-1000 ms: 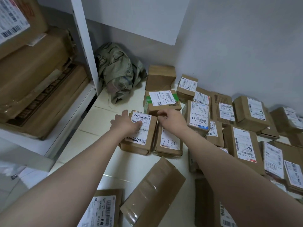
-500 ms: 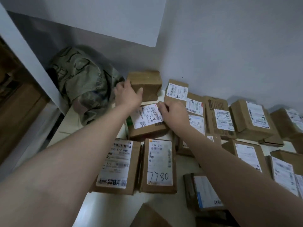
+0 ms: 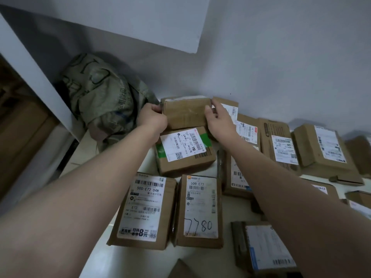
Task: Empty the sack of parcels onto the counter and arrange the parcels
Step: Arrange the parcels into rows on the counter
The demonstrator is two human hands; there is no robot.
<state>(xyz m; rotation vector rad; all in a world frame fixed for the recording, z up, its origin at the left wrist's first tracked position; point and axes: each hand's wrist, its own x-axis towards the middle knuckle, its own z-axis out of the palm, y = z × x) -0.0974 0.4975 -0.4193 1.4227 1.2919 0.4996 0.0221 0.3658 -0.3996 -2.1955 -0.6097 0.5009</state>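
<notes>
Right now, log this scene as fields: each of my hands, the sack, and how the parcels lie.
Left hand: grips the left end of the plain brown parcel
Right hand: holds the same parcel's right end
Sack: crumpled in the corner, left of that parcel
Green-taped parcel: label up, just in front of the held one
7780 parcel: label up, beside the 048 parcel, nearest the camera
Counter: more labelled parcels spread to the right
</notes>
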